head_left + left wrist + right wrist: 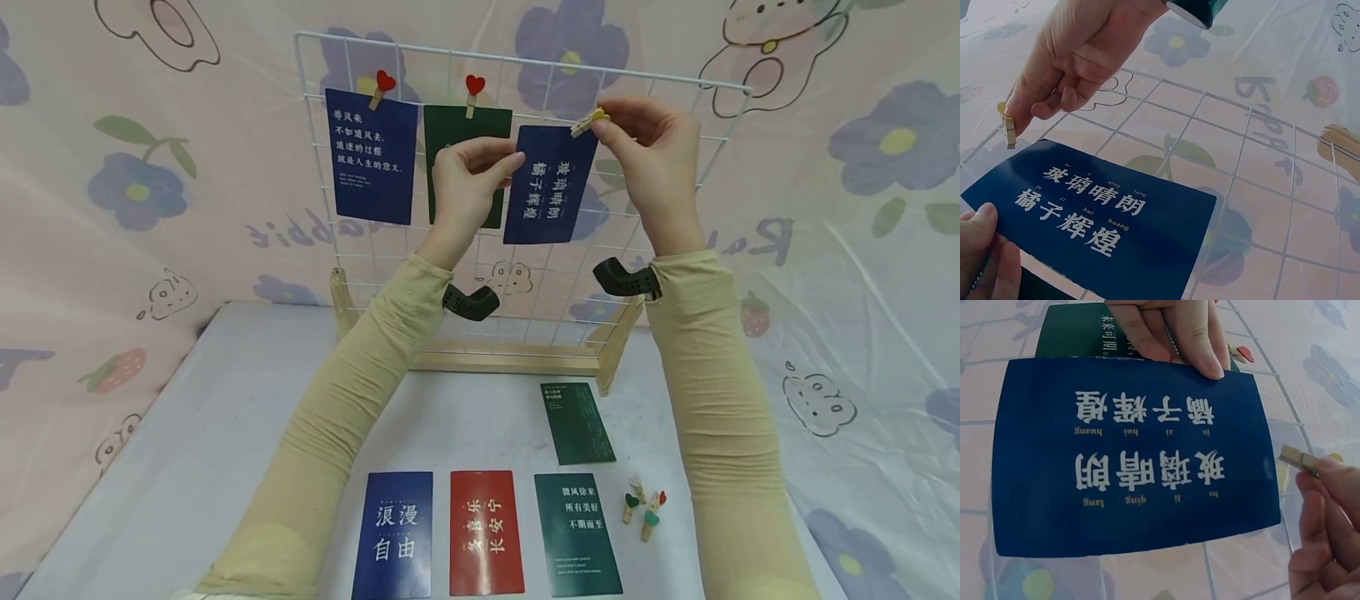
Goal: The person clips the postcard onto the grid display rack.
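Between thumb and fingers, my left hand [474, 187] pinches the left edge of a blue card [551, 187] with white characters, held upright against the white wire grid [525, 60]. My right hand [656, 158] pinches a small wooden clothespin [588, 122] with a yellow decoration by the card's top edge. In the right wrist view, the clothespin [1299, 457] points at the card's edge with a small gap between them. Another blue card [372, 158] and a green card [457, 125] hang to the left from clothespins with red hearts [475, 85]. My left hand partly covers the green card.
The grid stands in a wooden base [502, 360] on a white table [262, 400]. Lying in front are a blue card [393, 533], a red card [486, 533] and two green cards [577, 533]. Several decorated clothespins [647, 529] lie to their right. A patterned cloth [862, 275] hangs behind.
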`<move>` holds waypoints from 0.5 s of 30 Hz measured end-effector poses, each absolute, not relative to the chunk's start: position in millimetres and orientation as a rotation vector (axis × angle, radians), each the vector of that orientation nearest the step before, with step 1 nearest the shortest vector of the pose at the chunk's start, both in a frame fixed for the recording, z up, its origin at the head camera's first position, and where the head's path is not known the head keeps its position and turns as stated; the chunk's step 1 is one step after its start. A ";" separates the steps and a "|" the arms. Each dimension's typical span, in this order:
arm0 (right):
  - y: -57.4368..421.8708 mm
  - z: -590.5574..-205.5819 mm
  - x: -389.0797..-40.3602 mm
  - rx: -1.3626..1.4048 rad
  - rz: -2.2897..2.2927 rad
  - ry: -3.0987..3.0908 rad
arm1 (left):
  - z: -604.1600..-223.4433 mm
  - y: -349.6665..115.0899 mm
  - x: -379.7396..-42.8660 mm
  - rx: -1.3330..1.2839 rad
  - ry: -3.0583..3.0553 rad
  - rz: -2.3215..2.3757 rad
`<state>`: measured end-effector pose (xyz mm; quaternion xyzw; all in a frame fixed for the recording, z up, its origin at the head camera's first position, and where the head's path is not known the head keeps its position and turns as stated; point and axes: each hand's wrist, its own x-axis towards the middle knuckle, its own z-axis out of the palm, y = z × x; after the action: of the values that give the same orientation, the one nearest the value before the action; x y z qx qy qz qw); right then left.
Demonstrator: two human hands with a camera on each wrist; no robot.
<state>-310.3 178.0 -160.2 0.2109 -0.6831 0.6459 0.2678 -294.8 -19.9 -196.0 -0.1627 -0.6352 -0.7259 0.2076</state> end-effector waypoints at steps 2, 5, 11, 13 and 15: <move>176.9 -159.1 -310.6 0.573 1.723 -1.840 | -196.4 -20.3 -295.4 -0.456 -1.768 -2.023; 175.3 -156.4 -309.3 0.579 1.708 -1.827 | -200.2 -19.6 -304.0 -0.468 -1.758 -2.016; 169.7 -148.7 -302.5 0.574 1.637 -1.854 | -206.0 -15.9 -323.3 -0.472 -1.747 -1.949; 167.7 -146.4 -300.8 0.560 1.578 -1.897 | -205.9 -15.1 -325.0 -0.462 -1.755 -1.921; 165.8 -144.4 -300.2 0.554 1.524 -1.932 | -205.9 -14.5 -325.5 -0.456 -1.762 -1.877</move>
<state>-300.2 165.8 -144.4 0.2090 -0.7295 0.5756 0.3046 -325.5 -14.5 -205.9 -0.1684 -0.6505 -0.6933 0.2605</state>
